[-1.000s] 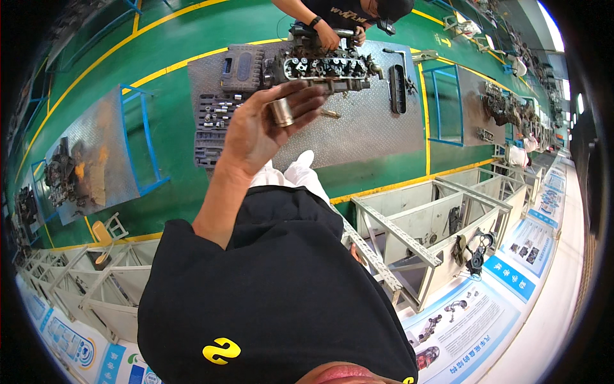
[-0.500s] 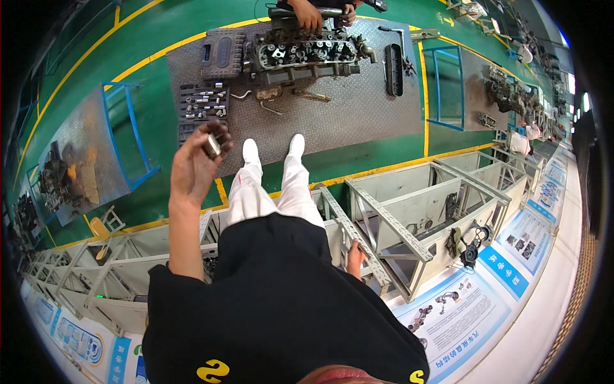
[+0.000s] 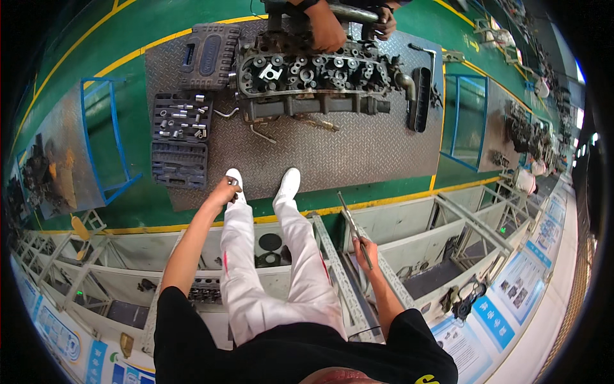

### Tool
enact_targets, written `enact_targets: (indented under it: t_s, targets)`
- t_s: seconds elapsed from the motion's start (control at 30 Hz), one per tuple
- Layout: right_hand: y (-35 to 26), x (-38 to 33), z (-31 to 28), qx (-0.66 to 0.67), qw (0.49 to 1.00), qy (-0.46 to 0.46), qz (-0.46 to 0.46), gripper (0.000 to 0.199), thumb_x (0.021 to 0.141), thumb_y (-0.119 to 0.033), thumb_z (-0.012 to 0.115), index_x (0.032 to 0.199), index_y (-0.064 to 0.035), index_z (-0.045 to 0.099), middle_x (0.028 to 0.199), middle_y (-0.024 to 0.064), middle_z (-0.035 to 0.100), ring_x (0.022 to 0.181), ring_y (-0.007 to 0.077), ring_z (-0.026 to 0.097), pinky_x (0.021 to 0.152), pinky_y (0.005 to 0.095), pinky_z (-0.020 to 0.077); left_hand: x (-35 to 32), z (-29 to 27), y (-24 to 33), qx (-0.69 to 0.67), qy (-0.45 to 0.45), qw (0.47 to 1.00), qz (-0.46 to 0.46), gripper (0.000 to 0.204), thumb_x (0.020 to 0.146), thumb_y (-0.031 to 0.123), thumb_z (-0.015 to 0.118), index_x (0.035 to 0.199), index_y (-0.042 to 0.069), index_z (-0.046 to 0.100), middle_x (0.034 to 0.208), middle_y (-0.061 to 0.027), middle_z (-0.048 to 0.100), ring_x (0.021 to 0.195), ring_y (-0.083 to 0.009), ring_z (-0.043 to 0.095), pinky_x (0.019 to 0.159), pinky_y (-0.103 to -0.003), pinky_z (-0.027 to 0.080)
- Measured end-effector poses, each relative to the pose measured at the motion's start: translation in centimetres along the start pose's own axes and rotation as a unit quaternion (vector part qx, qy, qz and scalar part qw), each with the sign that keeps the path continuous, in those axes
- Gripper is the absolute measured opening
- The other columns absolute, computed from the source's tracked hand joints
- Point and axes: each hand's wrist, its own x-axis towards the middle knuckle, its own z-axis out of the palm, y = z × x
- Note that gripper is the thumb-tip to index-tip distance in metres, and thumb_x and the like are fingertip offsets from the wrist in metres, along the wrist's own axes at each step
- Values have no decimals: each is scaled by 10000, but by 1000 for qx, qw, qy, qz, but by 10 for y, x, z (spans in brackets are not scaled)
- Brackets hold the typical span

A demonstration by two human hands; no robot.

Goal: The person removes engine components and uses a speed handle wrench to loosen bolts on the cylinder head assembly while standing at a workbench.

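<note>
My left hand [image 3: 224, 192] is closed on a small shiny metal socket [image 3: 236, 184], partly hidden by the fingers. My right hand [image 3: 365, 252] grips a long, slim metal wrench handle [image 3: 348, 214], its far end pointing up and away; the kind of its head is too small to make out. Beyond my left hand an open socket set case [image 3: 180, 144] lies on the metal plate, with several loose sockets in its upper half. An engine cylinder head [image 3: 313, 75] sits farther off, where another person's hands [image 3: 327, 29] are at work.
A closed dark tool case [image 3: 210, 56] lies left of the cylinder head. A black tray-like part [image 3: 419, 99] is at the right. Bent metal rods [image 3: 262, 134] lie on the plate [image 3: 275, 163]. Metal rack frames [image 3: 409, 211] stand close below my hands.
My left hand has dropped down and toward me, still holding the socket. My right hand has come up with the wrench handle, which was out of sight before. The view has shifted.
</note>
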Motion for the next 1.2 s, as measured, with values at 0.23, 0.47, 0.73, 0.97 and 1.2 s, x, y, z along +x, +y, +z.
enact_targets:
  t_s: [0.23, 0.47, 0.73, 0.97, 1.2]
  targets:
    - [-49, 116, 6, -31, 974, 5, -225, 315, 898, -161, 657, 662, 19, 552, 632, 238, 550, 588, 443, 547, 519, 471, 419, 62, 15, 36, 218, 18, 973, 78, 557, 815, 271, 646, 1257, -46, 529, 967, -213, 655, 772, -301, 650, 645, -408, 521]
    - [-86, 213, 84, -224, 929, -40, -291, 358, 940, -317, 585, 679, -74, 607, 675, 132, 630, 695, 365, 616, 721, 545, 410, 145, 3, 44, 478, 84, 870, 85, 545, 867, 400, 651, 1251, 18, 590, 1264, -234, 613, 1183, -413, 576, 984, -498, 481]
    - [-118, 306, 172, -144, 937, 10, -317, 445, 943, -356, 594, 640, -32, 629, 631, 225, 619, 649, 444, 623, 640, 525, 504, 286, -50, 18, 579, 153, 794, 103, 307, 907, 201, 559, 1164, 80, 677, 1202, -158, 670, 1119, -338, 645, 918, -442, 533]
    - [-113, 341, 208, -50, 933, 56, -351, 369, 944, -288, 615, 743, 19, 651, 686, 230, 623, 639, 452, 586, 576, 462, 459, 361, -57, 17, 574, 255, 757, 179, 244, 887, 218, 581, 1029, 107, 746, 1170, -114, 697, 1101, -294, 665, 879, -453, 546]
    - [-162, 348, 259, -69, 914, 113, -383, 321, 924, -279, 591, 811, -1, 706, 725, 225, 660, 701, 412, 664, 643, 456, 517, 456, -75, -14, 563, 292, 755, 163, 333, 967, 245, 479, 1207, 149, 689, 1212, -37, 659, 1116, -228, 644, 802, -454, 544]
